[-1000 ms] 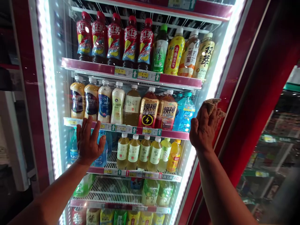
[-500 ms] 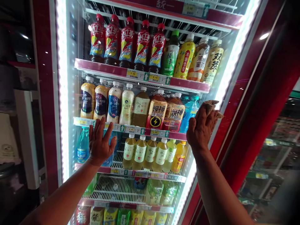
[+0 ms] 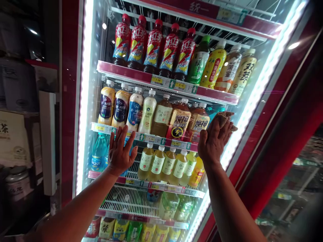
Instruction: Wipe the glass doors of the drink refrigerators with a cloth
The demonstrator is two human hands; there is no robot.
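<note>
My left hand [image 3: 122, 151] is spread open, palm toward the glass front of a lit drinks cooler, over the left part of the middle shelf edge. Nothing is in it. My right hand [image 3: 214, 143] is raised at the cooler's right side, its fingers on a crumpled brownish cloth [image 3: 223, 119]. Behind the glass, the second shelf bears bottles with white caps, among them a dark-labelled one [image 3: 176, 121] left of my right hand. Pale yellow bottles [image 3: 157, 164] stand on the shelf below, between my two hands.
Red-capped bottles [image 3: 153, 47] and other drinks fill the upper shelf. Bright light strips edge the cooler, whose frame [image 3: 69, 101] is dark red. Canisters and a box [image 3: 13, 137] are at the left. More shelves show dimly at the right.
The cooler has shifted right in the view and tilted a little. My left hand appears further right, still spread. My right hand and the cloth have moved slightly left, over the blue bottles.
</note>
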